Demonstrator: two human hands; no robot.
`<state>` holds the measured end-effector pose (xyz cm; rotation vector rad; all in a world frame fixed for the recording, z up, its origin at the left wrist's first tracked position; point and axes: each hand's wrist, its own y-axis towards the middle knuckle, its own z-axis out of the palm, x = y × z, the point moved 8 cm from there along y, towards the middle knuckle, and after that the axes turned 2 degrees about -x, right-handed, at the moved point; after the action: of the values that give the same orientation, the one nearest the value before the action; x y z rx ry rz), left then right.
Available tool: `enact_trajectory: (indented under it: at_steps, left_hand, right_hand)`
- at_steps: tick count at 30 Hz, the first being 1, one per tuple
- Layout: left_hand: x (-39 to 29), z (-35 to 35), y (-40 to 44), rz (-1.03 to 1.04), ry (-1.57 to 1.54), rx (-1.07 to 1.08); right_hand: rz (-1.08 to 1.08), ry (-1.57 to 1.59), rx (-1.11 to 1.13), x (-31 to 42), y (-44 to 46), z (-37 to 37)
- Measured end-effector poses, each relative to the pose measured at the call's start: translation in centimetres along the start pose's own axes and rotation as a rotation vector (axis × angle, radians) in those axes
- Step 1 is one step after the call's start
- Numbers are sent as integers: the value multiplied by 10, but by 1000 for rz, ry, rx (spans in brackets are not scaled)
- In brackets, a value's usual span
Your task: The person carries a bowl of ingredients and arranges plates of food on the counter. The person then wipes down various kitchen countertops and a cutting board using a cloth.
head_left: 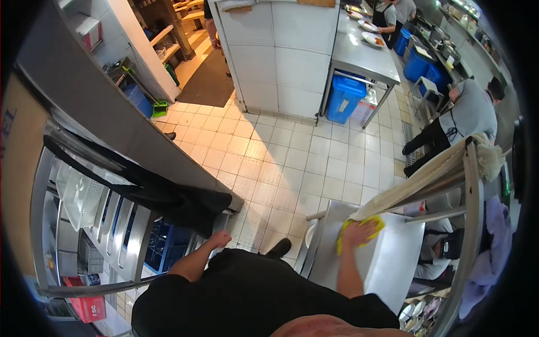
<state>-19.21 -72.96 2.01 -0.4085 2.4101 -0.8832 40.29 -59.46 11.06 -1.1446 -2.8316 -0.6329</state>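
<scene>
My right hand (358, 232) presses a yellow cleaning cloth (375, 229) onto the stainless steel counter (387, 253) at my right. Its fingers are spread over the cloth, which shows around them. My left hand (220, 239) is curled closed at my left side, beside a black cloth (191, 205) draped over a steel rack. Nothing shows in that hand. A cream cloth (415, 174) hangs over the frame just beyond the right hand.
Ahead stretches a tiled floor (292, 163). A steel table (365, 53) with plates of food and a blue bin (346, 98) stands beyond. A co-worker in grey (471, 109) bends at the right. Metal shelving (126, 230) borders the left, and a purple towel (488, 253) hangs right.
</scene>
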Motion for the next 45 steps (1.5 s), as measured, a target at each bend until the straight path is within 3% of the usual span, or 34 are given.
enact_trajectory:
  at_steps: [3, 8, 10, 12, 15, 17, 19, 22, 25, 26, 27, 28, 29, 31, 33, 38, 45]
  left_hand:
    - [37, 8, -9, -23, 15, -15]
    - [96, 42, 8, 140, 227, 153]
    - [120, 49, 23, 96, 236, 121]
    - [109, 51, 33, 314, 520, 116]
    - [77, 47, 43, 579, 834, 181]
    - [53, 19, 39, 478, 616, 51]
    - [50, 1, 45, 282, 164, -89]
    - [24, -11, 24, 337, 117, -24]
    - [51, 60, 53, 908, 741, 161]
    - [75, 80, 71, 898, 608, 216]
    - [66, 79, 40, 1081, 743, 223]
    - [107, 101, 66, 427, 194, 514]
    - [138, 116, 77, 174, 210, 673]
    - [127, 136, 53, 554, 688, 662]
    - [109, 157, 32, 727, 834, 731]
    - [79, 188, -3, 951, 1078, 864]
    - [13, 201, -17, 1090, 1145, 914]
  right_hand:
    - [-51, -2, 285, 59, -84, -60]
    - [-364, 154, 388, 113, -90, -76]
    - [-529, 191, 426, 133, -83, -77]
    - [-672, 213, 424, 145, -75, -69]
    - [-690, 197, 398, 143, -74, -52]
    - [-636, 194, 392, 129, -87, -60]
    - [-557, 150, 396, 107, -111, -74]
    - [-501, 161, 384, 68, -158, -106]
    - [-403, 118, 347, 4, -212, -154]
    - [-330, 134, 357, -24, -236, -160]
    - [-284, 68, 383, -45, -258, -172]
    - [-202, 97, 410, -72, -285, -179]
    - [-154, 72, 464, -96, -312, -185]
    - [-54, 14, 491, -150, -373, -212]
    - [-18, -73, 446, -190, -428, -239]
    - [283, -63, 403, -256, -519, -299]
    - [525, 52, 295, -255, -516, -308]
